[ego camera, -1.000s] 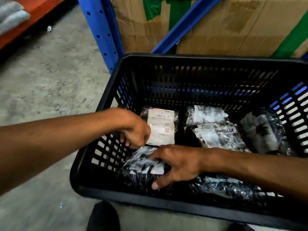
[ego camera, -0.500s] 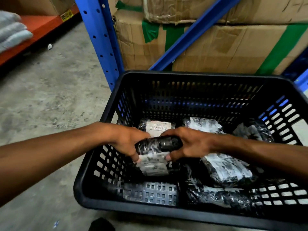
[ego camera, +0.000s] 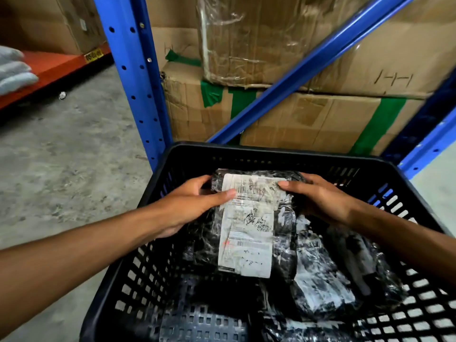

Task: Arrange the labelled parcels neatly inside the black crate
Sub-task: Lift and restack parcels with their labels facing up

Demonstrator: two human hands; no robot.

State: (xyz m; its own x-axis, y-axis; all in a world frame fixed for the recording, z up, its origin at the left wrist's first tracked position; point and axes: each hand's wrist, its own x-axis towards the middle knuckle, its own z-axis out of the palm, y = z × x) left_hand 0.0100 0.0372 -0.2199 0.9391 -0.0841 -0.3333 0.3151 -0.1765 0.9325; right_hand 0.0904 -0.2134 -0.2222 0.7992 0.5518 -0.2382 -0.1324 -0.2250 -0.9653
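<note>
Black slotted plastic crate [ego camera: 138,275]: bare perforated floor at near left; black film-wrapped parcels [ego camera: 320,275] lying at right. Black plastic-wrapped parcel with long white shipping label [ego camera: 246,225]: half a second ago a curled bundle, now opened out, label up, inside the crate. Left hand [ego camera: 190,206] clamps its left edge, right hand [ego camera: 318,196] its right edge. Beyond: blue steel rack upright [ego camera: 133,77], taped brown cardboard cartons [ego camera: 308,119].

In the crate [ego camera: 271,154] before me, I hold one parcel [ego camera: 249,225] between my left hand [ego camera: 195,206] at nine o'clock and right hand [ego camera: 318,196] at three, other parcels [ego camera: 320,280] lying at four o'clock, cartons [ego camera: 308,114] behind at twelve.
</note>
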